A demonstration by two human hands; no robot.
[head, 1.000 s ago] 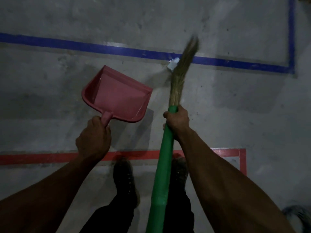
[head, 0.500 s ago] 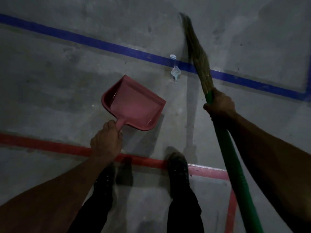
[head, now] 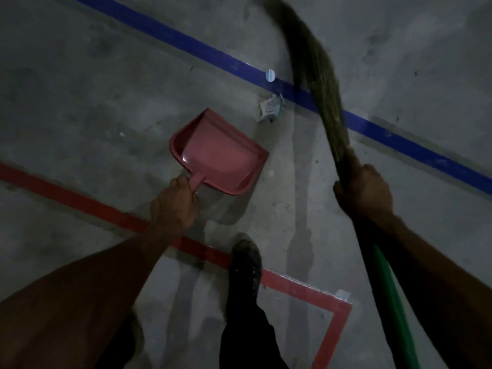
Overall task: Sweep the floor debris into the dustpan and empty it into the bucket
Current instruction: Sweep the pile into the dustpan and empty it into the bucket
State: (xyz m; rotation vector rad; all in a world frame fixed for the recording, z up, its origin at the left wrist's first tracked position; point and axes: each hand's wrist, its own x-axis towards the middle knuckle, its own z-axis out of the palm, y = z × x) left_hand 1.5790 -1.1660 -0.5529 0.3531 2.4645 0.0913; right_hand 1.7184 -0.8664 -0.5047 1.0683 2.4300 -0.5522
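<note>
Two scraps lay at upper centre: a crumpled wrapper (head: 270, 111) and a pale disc (head: 269, 75), between dustpan (head: 218, 155) and broom (head: 323, 83). Left hand (head: 174, 203) gripped the pan's handle; right hand (head: 366, 190) clenched the broomstick, bristles just right of the wrapper.

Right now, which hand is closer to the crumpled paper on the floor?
The left hand, but only slightly. It grips the pink dustpan below and left of the crumpled paper. The right hand holds the broom, below and right.
</note>
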